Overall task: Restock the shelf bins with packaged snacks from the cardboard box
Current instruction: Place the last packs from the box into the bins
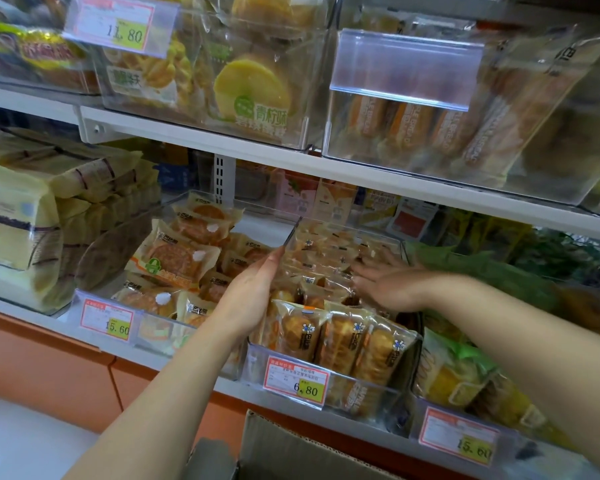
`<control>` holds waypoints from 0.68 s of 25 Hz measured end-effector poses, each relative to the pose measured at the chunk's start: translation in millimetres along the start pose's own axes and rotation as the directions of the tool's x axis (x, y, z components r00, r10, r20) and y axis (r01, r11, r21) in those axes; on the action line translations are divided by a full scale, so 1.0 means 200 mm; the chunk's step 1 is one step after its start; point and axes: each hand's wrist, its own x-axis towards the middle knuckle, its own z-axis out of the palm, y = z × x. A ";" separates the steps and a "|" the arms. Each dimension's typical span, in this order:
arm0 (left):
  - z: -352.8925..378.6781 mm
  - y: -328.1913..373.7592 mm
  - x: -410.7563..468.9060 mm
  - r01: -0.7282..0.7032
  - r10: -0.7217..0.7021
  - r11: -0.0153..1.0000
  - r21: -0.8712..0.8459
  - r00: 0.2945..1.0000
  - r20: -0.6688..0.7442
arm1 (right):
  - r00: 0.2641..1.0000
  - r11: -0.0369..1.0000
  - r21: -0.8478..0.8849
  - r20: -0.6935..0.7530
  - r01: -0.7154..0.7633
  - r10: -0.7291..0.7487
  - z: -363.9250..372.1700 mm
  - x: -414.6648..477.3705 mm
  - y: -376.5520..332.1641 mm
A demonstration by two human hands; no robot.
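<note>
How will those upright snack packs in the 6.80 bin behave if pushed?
Probably light: the snack packs are thin clear film around small cakes. Standing on edge, they would likely topple. The glossy film may slip.

The clear shelf bin holds wrapped snack packs, upright in a front row. The brown cardboard box sits open below it.

Two white shelves cross the view, the upper shelf above the lower shelf, with a slotted white upright behind. An orange panel sits under the lower shelf, and pale floor shows bottom left.
</note>
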 end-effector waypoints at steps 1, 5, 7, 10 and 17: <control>0.00 0.00 0.00 0.002 -0.002 1.000 -0.001 1.000 -0.007 | 1.000 1.000 0.017 -0.013 0.018 -0.018 -0.02 -0.02 0.00; 0.01 0.02 -0.02 -0.044 0.044 0.998 0.036 0.999 0.000 | 0.999 0.998 0.029 0.008 0.047 -0.047 -0.07 -0.18 0.09; 0.01 0.02 -0.03 -0.050 0.049 0.997 0.056 0.999 0.018 | 0.999 0.998 -0.047 0.035 0.043 -0.041 -0.03 -0.24 0.08; 0.01 0.03 -0.05 -0.037 0.035 0.996 0.080 0.999 0.023 | 0.998 0.998 -0.050 0.034 0.047 -0.045 0.01 -0.20 0.03; 0.01 0.02 -0.04 -0.032 0.031 0.997 0.074 0.999 0.015 | 0.999 0.997 -0.078 0.039 0.024 -0.021 -0.02 -0.34 0.02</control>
